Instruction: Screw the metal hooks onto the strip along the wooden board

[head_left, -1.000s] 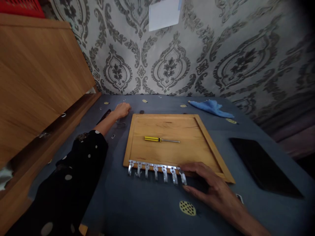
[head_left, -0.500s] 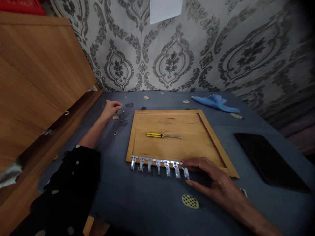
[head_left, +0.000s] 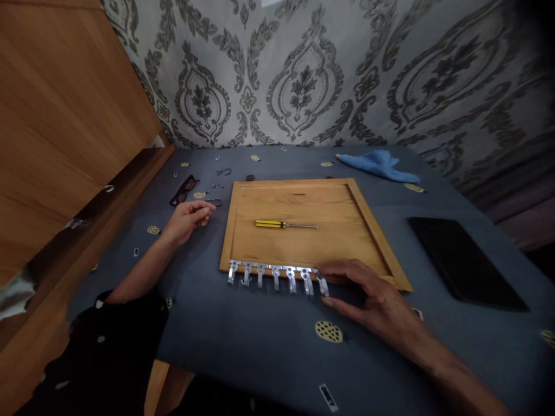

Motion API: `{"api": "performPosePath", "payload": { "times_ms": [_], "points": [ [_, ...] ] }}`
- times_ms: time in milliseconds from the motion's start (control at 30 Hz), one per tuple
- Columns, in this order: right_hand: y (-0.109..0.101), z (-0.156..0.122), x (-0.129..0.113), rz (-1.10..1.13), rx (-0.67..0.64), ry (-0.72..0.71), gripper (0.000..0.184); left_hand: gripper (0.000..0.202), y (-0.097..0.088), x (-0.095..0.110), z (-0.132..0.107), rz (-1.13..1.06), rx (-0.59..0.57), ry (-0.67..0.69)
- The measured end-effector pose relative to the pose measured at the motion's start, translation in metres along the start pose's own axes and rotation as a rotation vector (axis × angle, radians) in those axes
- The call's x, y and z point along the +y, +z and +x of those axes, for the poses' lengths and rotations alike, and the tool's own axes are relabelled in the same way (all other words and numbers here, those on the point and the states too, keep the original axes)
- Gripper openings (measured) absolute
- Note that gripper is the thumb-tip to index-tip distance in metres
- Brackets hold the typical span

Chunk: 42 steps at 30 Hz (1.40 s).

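Observation:
My right hand (head_left: 373, 297) grips the right end of a silver metal hook rail (head_left: 276, 270), thumb below and fingers above. The rail, with several hooks hanging toward me, lies along the near edge of a wooden framed board (head_left: 299, 249). A screwdriver (head_left: 271, 224) with a yellow and black handle rests on the board's middle. Left of the board, my left hand (head_left: 184, 221) hovers with its fingertips pinched; whatever is between them is too small to make out. Just beyond it lie a few tiny screws (head_left: 217, 185) and a dark metal hook (head_left: 224, 171).
Dark sunglasses (head_left: 185, 189) lie behind my left hand, near a thin wire loop (head_left: 215, 201). A blue cloth (head_left: 377, 166) is at the back right, and a black flat tablet-like slab (head_left: 466, 263) at the right. A wooden cabinet (head_left: 69, 75) borders the left side.
My left hand has drawn back from the small screws toward me, uncovering the sunglasses. The view has tilted slightly down. My right hand stays on the hook rail.

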State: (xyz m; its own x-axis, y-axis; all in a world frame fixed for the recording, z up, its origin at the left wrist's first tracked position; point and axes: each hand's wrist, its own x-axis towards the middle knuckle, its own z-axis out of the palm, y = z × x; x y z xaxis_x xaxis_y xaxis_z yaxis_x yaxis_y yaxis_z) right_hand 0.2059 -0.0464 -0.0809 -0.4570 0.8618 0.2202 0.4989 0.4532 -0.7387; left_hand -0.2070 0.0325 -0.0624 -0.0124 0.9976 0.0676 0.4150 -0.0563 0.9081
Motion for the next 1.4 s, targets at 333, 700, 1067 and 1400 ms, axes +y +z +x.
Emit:
{"api": "performPosePath", "payload": {
  "times_ms": [333,700,1067,1400],
  "points": [
    [0.003,-0.001,0.005,0.016,0.02,-0.007,0.037,0.03,-0.001,-0.018,-0.002,0.531,0.11,0.059],
    [0.003,0.0,0.003,0.029,0.023,0.011,0.04,0.036,0.004,-0.022,0.009,0.832,0.103,0.053],
    [0.002,0.003,0.004,0.022,0.031,-0.036,0.035,0.038,0.015,-0.002,0.011,0.947,0.062,-0.01],
    [0.003,0.003,0.006,0.005,0.036,-0.044,0.035,0.039,0.014,-0.001,0.018,0.924,0.066,0.001]
  ]
}}
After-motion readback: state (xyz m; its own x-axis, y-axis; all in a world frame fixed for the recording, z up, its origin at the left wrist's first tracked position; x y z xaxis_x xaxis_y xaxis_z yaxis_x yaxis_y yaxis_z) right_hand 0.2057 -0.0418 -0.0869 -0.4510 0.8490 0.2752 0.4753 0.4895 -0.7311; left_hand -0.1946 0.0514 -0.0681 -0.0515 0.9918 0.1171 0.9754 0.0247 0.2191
